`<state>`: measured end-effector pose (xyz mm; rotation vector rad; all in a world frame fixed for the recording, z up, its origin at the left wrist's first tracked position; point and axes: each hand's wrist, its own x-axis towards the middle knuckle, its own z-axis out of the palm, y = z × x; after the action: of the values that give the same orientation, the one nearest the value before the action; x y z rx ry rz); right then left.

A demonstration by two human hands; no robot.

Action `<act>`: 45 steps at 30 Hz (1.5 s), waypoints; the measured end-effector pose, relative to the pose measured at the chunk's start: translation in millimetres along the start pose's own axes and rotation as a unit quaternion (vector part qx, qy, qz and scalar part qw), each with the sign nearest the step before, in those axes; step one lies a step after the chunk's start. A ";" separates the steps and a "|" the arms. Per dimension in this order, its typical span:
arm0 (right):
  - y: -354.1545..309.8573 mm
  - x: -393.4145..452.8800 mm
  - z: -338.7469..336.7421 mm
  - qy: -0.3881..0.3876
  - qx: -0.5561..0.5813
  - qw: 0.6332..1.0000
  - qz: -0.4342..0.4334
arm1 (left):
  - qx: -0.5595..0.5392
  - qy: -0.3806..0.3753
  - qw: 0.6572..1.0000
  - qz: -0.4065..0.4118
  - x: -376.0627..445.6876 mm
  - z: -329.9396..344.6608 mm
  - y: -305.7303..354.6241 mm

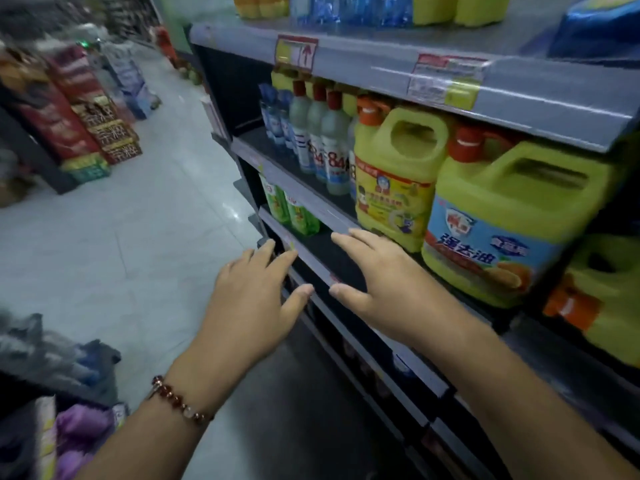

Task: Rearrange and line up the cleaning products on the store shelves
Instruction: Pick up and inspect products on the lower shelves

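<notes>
On nearest yellow jug (pixel 512 216) — label "强去油".

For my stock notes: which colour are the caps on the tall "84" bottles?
Red caps, best seen in the head view, on pale "84" bottles.

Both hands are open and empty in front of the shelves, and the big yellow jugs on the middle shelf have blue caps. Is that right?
Not quite. The head view shows both the left hand and the right hand open and empty, but the big yellow jugs on the middle shelf have orange-red caps, not blue.
</notes>
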<state>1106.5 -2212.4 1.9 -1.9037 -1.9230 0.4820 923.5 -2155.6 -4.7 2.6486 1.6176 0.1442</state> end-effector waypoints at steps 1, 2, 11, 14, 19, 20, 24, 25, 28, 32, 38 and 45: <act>1.1 14.4 -0.5 -0.001 0.003 1.000 -0.003 | -0.004 0.002 1.000 0.002 13.1 1.1 -1.7; 2.0 26.4 -0.7 -0.005 0.008 1.000 -0.004 | -0.015 -0.002 1.000 0.003 22.9 2.7 -2.2; 17.4 85.3 0.3 0.033 0.041 0.994 0.091 | -0.049 0.002 0.993 0.107 130.6 22.2 -15.3; 13.7 92.6 2.3 0.040 0.037 0.986 0.158 | -0.065 -0.009 0.986 0.156 165.8 26.0 -17.6; -16.9 125.7 17.4 0.102 0.030 0.973 0.207 | -0.074 -0.030 0.965 0.248 222.3 26.8 -50.4; -26.1 136.0 20.9 0.113 0.017 0.970 0.215 | -0.082 -0.028 0.964 0.252 232.0 24.4 -61.7; -57.5 179.2 26.8 0.145 -0.014 0.961 0.236 | -0.074 -0.007 0.961 0.265 269.1 18.7 -106.5; -61.4 189.1 29.0 0.155 -0.024 0.957 0.243 | -0.079 -0.003 0.959 0.272 275.6 18.2 -115.4; -72.1 212.6 40.2 0.172 -0.037 0.949 0.263 | -0.100 0.001 0.951 0.294 286.4 16.5 -134.1; -84.2 233.6 48.5 0.162 -0.039 0.945 0.282 | -0.107 0.016 0.947 0.303 307.1 5.2 -147.9; -88.3 266.0 40.0 0.161 -0.056 0.936 0.307 | -0.053 0.024 0.946 0.319 346.8 -4.2 -146.2; -87.5 297.4 36.7 0.166 -0.040 0.936 0.307 | -0.101 0.072 0.944 0.307 398.0 9.6 -139.7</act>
<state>1012.1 -1915.6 24.3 -2.4465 -1.1300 0.2242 981.3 -1737.7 -0.8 2.9196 0.6886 0.4954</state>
